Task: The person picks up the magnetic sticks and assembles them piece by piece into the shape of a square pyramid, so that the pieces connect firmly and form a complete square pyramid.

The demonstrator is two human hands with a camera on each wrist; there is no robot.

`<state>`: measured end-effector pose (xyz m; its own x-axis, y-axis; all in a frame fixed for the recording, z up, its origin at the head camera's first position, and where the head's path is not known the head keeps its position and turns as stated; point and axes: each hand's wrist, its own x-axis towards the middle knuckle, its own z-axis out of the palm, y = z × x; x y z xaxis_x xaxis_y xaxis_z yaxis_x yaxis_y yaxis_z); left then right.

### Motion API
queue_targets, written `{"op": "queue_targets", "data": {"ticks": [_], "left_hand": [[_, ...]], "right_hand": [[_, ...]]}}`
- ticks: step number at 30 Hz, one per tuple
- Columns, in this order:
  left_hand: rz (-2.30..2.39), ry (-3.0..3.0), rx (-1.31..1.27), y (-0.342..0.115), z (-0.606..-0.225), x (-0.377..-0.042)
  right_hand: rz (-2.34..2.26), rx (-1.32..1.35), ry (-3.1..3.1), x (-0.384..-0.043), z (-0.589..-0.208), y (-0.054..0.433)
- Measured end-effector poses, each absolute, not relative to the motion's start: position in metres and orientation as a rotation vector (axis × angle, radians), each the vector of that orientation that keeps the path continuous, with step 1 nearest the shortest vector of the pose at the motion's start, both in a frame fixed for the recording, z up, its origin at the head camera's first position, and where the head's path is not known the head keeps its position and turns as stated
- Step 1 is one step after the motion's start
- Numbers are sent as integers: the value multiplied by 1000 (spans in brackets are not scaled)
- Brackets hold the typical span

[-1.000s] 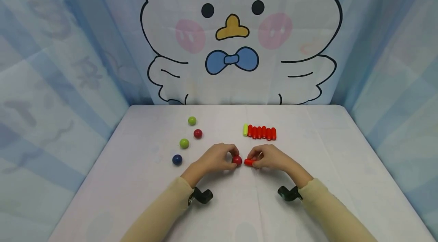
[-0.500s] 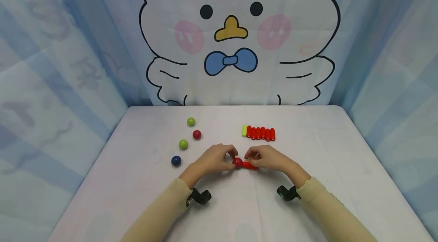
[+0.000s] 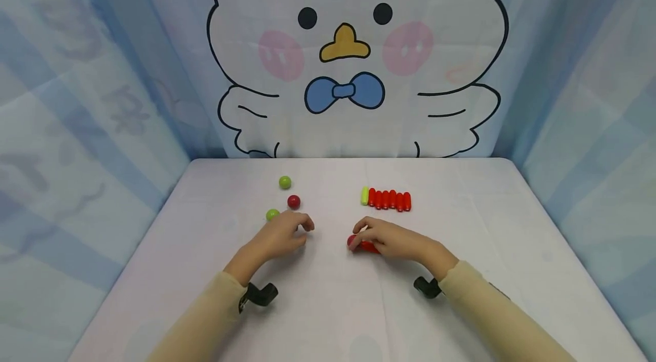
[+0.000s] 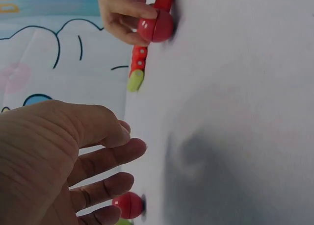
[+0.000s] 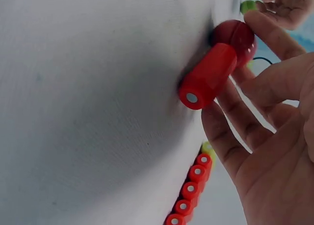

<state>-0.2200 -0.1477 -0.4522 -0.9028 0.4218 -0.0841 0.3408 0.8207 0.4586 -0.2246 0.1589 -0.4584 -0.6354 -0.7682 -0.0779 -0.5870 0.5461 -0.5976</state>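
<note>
My right hand holds a shiny red ball low at the middle of the table, thumb and fingertips around it. A short red stick with a silver disc in its end lies against the ball, under the hand, joined end-on to it. To the left, my left hand hangs over the table with loosely bent fingers and nothing in them. Just past its knuckles a green ball is partly covered. Another red ball lies a little beyond. The blue ball from the earlier frames is hidden behind the left hand.
Several red sticks stand side by side in a row at the back right, with one light green stick at its left end. A second green ball lies near the table's back edge. Printed curtains surround the white table.
The red stick has come up against the red ball. My left hand has let go of that ball and moved left, while my right hand has shifted from the stick onto the ball.
</note>
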Motion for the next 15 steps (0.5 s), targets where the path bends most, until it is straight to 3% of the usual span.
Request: {"op": "queue_targets", "data": {"ticks": [15], "left_hand": [[473, 2897, 471, -193, -443, -221]], "right_hand": [[-752, -920, 2656, -224, -460, 168]]}}
